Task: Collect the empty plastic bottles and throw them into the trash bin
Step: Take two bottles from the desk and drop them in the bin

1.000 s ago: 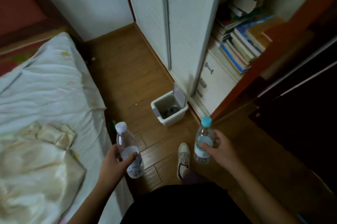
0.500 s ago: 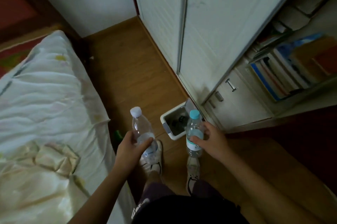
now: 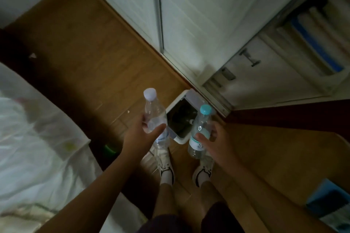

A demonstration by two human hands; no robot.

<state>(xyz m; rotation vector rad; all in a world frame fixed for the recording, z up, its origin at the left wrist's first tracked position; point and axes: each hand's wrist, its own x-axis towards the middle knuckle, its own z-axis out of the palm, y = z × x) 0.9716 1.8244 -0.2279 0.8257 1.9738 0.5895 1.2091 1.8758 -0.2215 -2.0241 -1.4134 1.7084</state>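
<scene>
My left hand (image 3: 139, 136) grips a clear plastic bottle with a white cap (image 3: 154, 113), held upright just left of the trash bin. My right hand (image 3: 214, 141) grips a clear bottle with a light blue cap (image 3: 200, 128), which overlaps the bin's right side. The small white trash bin (image 3: 180, 139) stands open on the wooden floor directly in front of my feet, against the wardrobe base. Its inside is dark, with some dim contents I cannot make out.
A bed with white sheets (image 3: 37, 138) fills the left. White wardrobe doors (image 3: 189, 15) and a drawer with a handle (image 3: 250, 58) stand ahead; books (image 3: 318, 47) sit on a shelf at right. A green object (image 3: 109, 149) lies by the bed. A blue object (image 3: 331, 200) is at lower right.
I have stepped closer to the bin, which now lies right before my feet. Both hands have carried their bottles forward until they hang at the bin's edges.
</scene>
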